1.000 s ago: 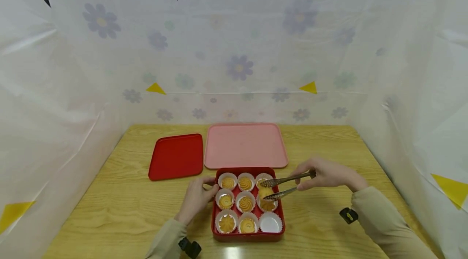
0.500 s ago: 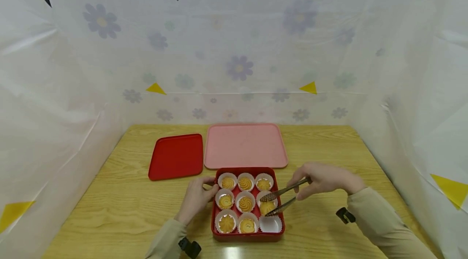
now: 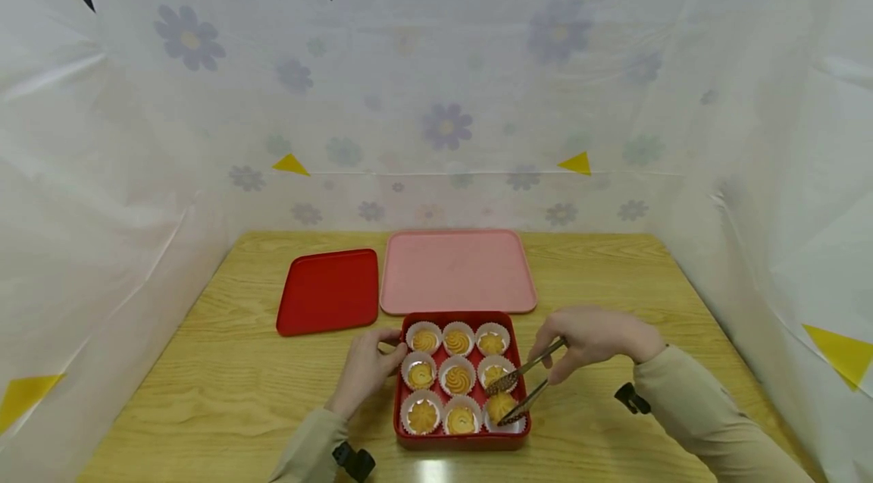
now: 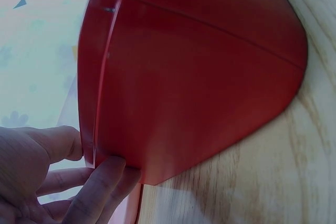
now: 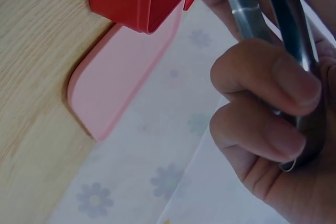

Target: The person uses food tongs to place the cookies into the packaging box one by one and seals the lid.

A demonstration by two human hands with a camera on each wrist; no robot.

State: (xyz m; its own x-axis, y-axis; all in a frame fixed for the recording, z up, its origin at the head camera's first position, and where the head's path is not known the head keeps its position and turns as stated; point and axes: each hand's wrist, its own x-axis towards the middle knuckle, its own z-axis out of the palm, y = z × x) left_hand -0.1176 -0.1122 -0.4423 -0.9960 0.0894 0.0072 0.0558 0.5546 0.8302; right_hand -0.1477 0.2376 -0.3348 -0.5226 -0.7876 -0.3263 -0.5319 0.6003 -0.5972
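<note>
A square red box [image 3: 462, 442] near the table's front edge holds several swirl cookies in white paper cups. My right hand [image 3: 592, 337] grips metal tongs [image 3: 524, 386], and the tong tips pinch a cookie [image 3: 501, 406] over the near right cup. In the right wrist view my fingers [image 5: 273, 98] curl round the tong arms [image 5: 247, 9]. My left hand [image 3: 368, 365] rests against the box's left wall near its far corner. The left wrist view shows those fingers [image 4: 100, 187] touching the red box's [image 4: 189, 87] side.
A pink tray [image 3: 455, 271] lies behind the box, and a red lid [image 3: 330, 291] lies to its left on the wooden table [image 3: 225, 384]. White flowered sheets wall in the table on three sides.
My right hand has drawn the tongs toward me, from the far right cups to the near right cup, carrying a cookie into it. The left hand has stayed put.
</note>
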